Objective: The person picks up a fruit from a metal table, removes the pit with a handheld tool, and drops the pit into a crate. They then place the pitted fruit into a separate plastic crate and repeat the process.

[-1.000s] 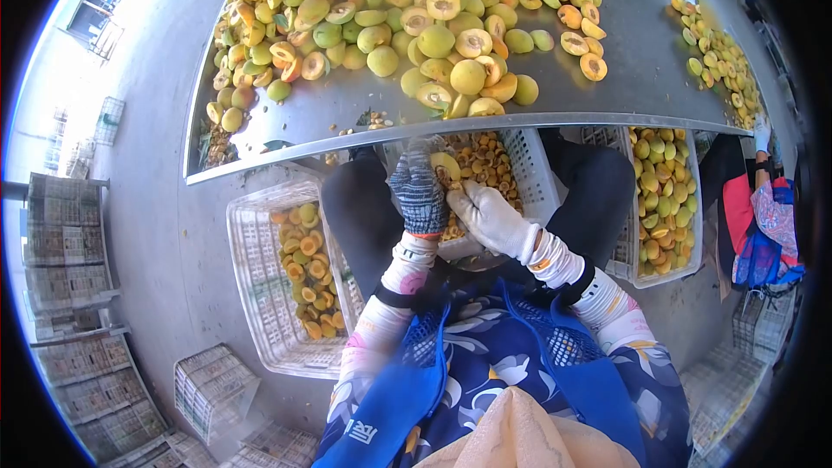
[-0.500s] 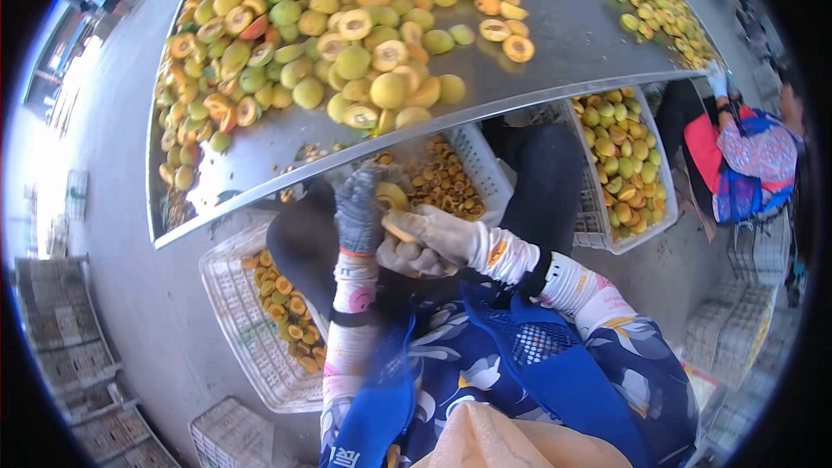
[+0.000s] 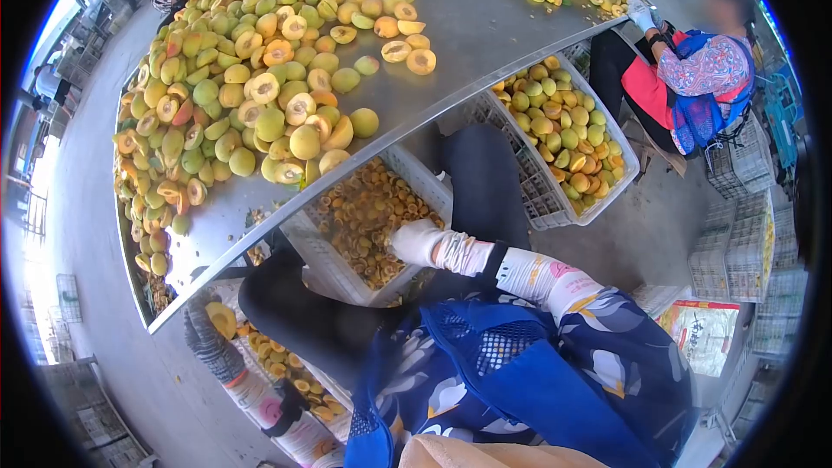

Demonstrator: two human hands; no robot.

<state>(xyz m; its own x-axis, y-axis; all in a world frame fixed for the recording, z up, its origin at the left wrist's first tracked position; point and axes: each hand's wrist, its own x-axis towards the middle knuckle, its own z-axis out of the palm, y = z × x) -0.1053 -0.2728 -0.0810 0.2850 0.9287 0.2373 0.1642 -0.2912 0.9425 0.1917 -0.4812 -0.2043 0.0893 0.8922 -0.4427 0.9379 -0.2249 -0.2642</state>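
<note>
My left hand (image 3: 213, 348), in a grey knit glove, is low at the left with a yellow apricot half (image 3: 222, 320) against its fingers. It is over the near-left white crate, where more apricot halves (image 3: 286, 368) lie. My right hand (image 3: 416, 243), in a pale glove, is curled above a white crate between my legs. Brown apricot pits (image 3: 368, 208) fill that crate. The fingers of the right hand point away and are mostly hidden, so what they hold, if anything, does not show.
A metal table (image 3: 459, 61) with a raised rim carries a heap of whole and halved apricots (image 3: 251, 95). At my right stands a crate of apricot halves (image 3: 563, 139). A co-worker (image 3: 702, 78) sits beyond it, one gloved hand at the table edge. Stacked crates (image 3: 732, 247) stand behind.
My hands, together over my lap before, have parted. The left went down and left with the apricot half; the right is over the pit crate. The view has turned, showing more on the right.
</note>
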